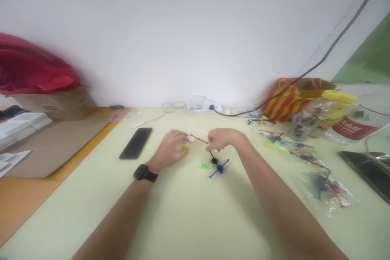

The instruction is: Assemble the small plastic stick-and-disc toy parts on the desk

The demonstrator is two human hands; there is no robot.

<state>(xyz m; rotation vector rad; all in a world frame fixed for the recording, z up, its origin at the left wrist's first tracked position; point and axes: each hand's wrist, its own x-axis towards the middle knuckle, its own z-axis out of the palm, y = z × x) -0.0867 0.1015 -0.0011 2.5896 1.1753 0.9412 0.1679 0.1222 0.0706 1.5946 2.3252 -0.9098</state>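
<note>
My left hand (174, 148) rests on the table with thumb and fingers apart. By its fingertips are a white round piece (191, 139) and a yellow piece (185, 146). My right hand (222, 139) is closed, its fingers pointing down over the near end of a red plastic arrow (198, 138); the exact grip is hidden. Just below those fingers lies a black arrow piece (214, 160), partly covered by the hand. Beside it are a blue arrow with a round hub (219, 168) and a green arrow piece (205, 165).
A black phone (135, 143) lies left of my hands. Bagged coloured arrows (330, 191) are at right, near bottles (307, 120) and glasses (261, 122). A power strip (204, 107) sits against the wall, its dark cable (319, 63) running up right. Cardboard (63, 140) lies far left.
</note>
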